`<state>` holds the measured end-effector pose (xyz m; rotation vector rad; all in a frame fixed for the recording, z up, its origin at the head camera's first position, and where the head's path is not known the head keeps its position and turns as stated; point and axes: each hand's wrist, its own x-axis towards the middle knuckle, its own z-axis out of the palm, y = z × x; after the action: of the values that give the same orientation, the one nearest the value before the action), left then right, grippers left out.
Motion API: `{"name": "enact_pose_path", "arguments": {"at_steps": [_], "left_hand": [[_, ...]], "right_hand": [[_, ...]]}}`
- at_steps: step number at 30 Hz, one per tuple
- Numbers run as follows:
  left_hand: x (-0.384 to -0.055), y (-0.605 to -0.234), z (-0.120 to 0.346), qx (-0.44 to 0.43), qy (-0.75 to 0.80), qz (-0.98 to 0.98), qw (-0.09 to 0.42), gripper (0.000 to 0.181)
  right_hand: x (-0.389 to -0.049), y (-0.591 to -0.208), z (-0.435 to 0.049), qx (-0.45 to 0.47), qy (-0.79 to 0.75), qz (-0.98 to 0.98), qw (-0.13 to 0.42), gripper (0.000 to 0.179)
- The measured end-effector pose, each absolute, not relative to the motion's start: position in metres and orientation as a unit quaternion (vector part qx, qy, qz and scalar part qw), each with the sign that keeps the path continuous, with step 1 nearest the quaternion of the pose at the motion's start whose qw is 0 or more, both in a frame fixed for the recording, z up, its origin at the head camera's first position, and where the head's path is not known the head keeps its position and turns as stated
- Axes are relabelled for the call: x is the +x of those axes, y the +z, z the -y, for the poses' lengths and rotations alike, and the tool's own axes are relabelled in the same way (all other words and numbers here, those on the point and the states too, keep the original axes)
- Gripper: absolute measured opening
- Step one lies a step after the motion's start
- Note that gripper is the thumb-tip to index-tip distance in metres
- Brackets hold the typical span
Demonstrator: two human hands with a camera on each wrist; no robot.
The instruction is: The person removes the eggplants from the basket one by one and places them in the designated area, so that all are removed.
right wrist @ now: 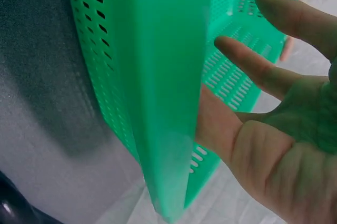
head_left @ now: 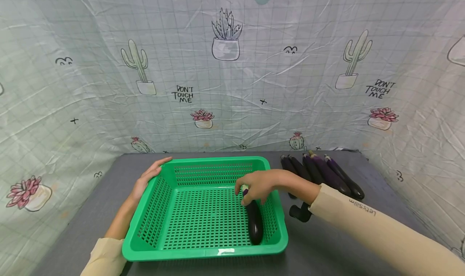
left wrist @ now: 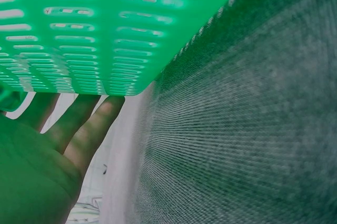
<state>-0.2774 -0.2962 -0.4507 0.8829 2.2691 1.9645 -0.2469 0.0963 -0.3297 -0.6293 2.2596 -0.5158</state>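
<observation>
A green perforated plastic basket sits on the grey table. Inside, along its right side, lies one dark purple eggplant, stem end toward the back. My right hand reaches over the right rim, fingers around the eggplant's stem end. In the right wrist view that hand has its fingers spread apart, with part of it hidden by the rim. At the back left corner, my left hand rests on the basket's rim. Its fingers run straight against the outer wall in the left wrist view.
Several more eggplants lie side by side on the table, right of the basket and partly behind my right forearm. A small black object juts out under my right wrist. A cactus-print sheet hangs around the table's back and sides.
</observation>
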Motion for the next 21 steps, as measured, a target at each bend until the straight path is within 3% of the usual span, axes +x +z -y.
{"name": "enact_pose_path", "arguments": {"at_steps": [6, 21], "left_hand": [[-0.277, -0.451, 0.296, 0.259, 0.598, -0.758, -0.018, 0.05], [-0.277, -0.451, 0.295, 0.258, 0.602, -0.756, -0.013, 0.05]], "right_hand": [[-0.259, -0.33, -0.089, -0.184, -0.215, -0.859, 0.426, 0.039], [-0.273, -0.337, -0.077, -0.13, -0.198, -0.835, 0.497, 0.05]]}}
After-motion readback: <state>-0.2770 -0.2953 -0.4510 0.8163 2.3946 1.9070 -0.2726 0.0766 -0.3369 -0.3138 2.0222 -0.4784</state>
